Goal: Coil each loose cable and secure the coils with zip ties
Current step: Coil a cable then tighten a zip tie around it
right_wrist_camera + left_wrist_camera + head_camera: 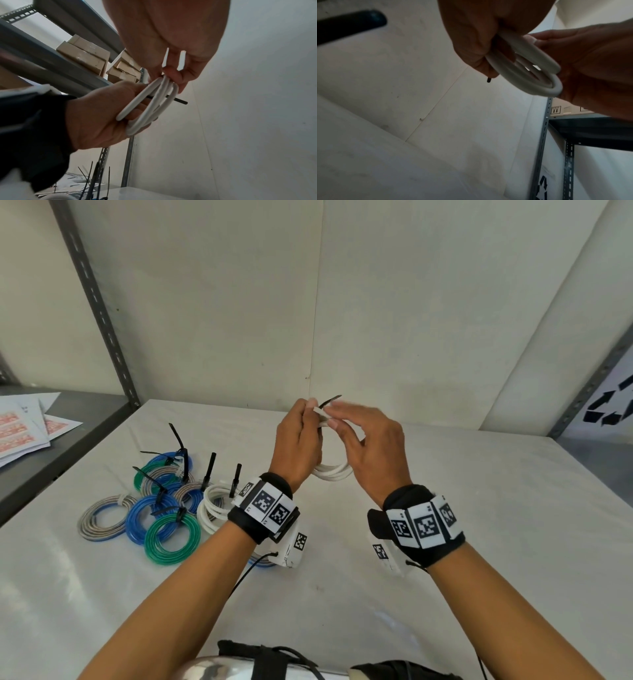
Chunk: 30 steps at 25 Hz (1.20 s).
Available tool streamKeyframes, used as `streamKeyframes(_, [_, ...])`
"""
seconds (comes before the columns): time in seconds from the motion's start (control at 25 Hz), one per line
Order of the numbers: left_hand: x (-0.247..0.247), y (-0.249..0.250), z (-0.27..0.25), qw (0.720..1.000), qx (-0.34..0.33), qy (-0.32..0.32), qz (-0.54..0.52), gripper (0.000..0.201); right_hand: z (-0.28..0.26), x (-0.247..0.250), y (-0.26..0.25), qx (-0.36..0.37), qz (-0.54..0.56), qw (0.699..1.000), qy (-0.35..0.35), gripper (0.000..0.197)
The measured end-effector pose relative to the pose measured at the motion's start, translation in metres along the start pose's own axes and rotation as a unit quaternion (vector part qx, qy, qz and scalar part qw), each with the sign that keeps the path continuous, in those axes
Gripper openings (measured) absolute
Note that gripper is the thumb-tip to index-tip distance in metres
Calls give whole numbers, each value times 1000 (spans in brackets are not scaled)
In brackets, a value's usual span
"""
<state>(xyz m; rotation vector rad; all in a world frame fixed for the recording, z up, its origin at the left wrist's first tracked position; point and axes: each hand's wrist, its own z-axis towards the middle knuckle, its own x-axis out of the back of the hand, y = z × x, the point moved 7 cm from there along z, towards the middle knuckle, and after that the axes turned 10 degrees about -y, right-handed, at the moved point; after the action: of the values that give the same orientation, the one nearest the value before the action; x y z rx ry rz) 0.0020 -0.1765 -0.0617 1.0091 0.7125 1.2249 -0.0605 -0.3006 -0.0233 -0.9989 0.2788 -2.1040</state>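
I have my left hand (297, 441) curled around a coil of thick white round cable (334, 472), held up above the white cloth-covered surface (479, 525). My right hand (371, 446) pinches the top of the same coil with its fingers (175, 77). A thin black plastic zip tie (331, 399) pokes out between the hands (its tail passes through the loops). The finished blue, green, grey and white tied coils (161, 505) lie on the surface to my left.

Left hand (297, 445) and right hand (371, 451) raised together, fingers curled.
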Motion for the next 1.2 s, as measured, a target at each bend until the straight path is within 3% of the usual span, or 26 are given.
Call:
streamKeyframes(0.24, [1,6,-4,994,21,7,-102,35,1,-2,-4,27,-54,997,-38,19])
streamKeyframes(0.4, [5,4,-8,995,11,6,-99,35,0,-4,-7,26,-105,992,-63,17])
streamKeyframes(0.6, [15,0,2,998,25,48,-44,32,-1,-2,-22,32,-243,966,-77,21])
streamKeyframes(0.76, [19,7,4,998,-8,62,13,32,-1,-1,-29,53,-221,970,-88,22])
streamKeyframes(0.88, [15,8,1,998,-23,47,36,28,1,2,-23,14,-169,981,-91,16])
streamKeyframes(1.2, [10,25,-4,988,-85,45,121,26,2,14,-21,17,-80,996,-42,12])
